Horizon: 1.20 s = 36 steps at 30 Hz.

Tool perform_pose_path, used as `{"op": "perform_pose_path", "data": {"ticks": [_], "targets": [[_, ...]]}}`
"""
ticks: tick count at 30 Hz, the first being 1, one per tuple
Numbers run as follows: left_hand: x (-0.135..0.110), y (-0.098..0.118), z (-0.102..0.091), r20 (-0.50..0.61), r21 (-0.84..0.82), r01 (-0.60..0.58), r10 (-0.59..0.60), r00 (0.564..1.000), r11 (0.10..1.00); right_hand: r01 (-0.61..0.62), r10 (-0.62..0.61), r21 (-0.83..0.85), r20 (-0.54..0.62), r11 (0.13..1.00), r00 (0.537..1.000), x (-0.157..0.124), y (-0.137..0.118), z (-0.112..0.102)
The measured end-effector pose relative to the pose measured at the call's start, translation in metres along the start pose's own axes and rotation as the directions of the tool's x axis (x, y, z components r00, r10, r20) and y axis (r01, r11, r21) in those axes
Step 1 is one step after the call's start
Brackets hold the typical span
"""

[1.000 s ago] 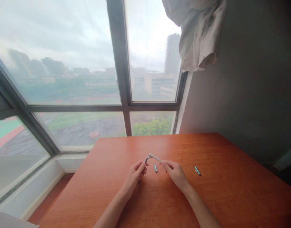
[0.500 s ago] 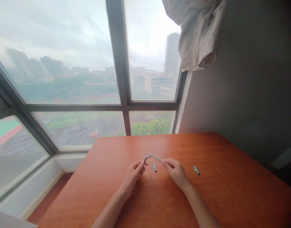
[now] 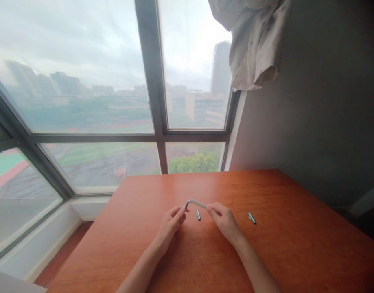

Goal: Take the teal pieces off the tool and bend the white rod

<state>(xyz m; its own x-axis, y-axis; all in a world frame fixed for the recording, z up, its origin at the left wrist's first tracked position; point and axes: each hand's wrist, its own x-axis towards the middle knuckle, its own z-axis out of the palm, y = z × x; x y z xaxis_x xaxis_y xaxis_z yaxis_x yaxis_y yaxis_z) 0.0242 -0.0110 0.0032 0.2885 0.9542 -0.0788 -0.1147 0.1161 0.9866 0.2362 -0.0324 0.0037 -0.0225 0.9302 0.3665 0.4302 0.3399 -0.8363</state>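
Observation:
My left hand (image 3: 173,221) is closed, pinching a short dark, metallic-looking piece (image 3: 187,205) between thumb and fingertips. A pale, slender strip or tube (image 3: 197,202) is pinched by my right hand (image 3: 223,221); its far end meets the tip of the dark piece. They form a bent line above the tabletop. Just below the strip lies a small teal-and-dark cylinder (image 3: 198,214) that looks like a pen part. Another teal-and-dark piece (image 3: 252,217), similar to a pen cap, rests to the right of my right hand.
The reddish-brown wooden table (image 3: 156,191) spreads under both hands and reaches the window. Grey window frames (image 3: 154,81) stand behind it. A pale curtain (image 3: 254,49) hangs at upper right, beside a dark wall (image 3: 311,106).
My right hand has shifted slightly left, bringing the pale strip closer over the tip of the dark piece. My left hand has stayed nearly still.

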Motion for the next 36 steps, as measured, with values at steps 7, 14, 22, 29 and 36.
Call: {"op": "perform_pose_path", "data": {"ticks": [7, 14, 22, 29, 36], "targets": [[0.0003, -0.0014, -0.0003, -0.008, 0.006, -0.014, 0.014, 1.000, 1.000, -0.012, 0.012, -0.016, -0.005, 1.000, 1.000, 0.0005, 0.0012, 0.0000], [-0.0002, -0.0006, 0.0000, -0.014, 0.014, -0.029, 0.029, 0.999, 0.999, -0.032, 0.032, -0.004, -0.008, 0.999, 0.999, 0.0008, -0.0004, -0.0009], [-0.0013, 0.0010, 0.0014, -0.030, 0.015, -0.037, 0.038, 0.999, 0.999, -0.088, 0.088, 0.005, 0.005, 0.996, 0.996, 0.0002, 0.0047, -0.0001], [-0.0003, 0.0007, 0.0015, -0.044, 0.035, -0.026, 0.028, 0.999, 0.999, -0.055, 0.055, 0.006, -0.004, 0.998, 0.998, 0.0000, 0.0049, 0.0012], [0.0008, -0.0004, 0.0019, -0.046, 0.019, -0.020, 0.021, 0.999, 1.000, -0.062, 0.062, 0.003, 0.005, 0.998, 0.998, -0.0003, 0.0077, 0.0017]]}}
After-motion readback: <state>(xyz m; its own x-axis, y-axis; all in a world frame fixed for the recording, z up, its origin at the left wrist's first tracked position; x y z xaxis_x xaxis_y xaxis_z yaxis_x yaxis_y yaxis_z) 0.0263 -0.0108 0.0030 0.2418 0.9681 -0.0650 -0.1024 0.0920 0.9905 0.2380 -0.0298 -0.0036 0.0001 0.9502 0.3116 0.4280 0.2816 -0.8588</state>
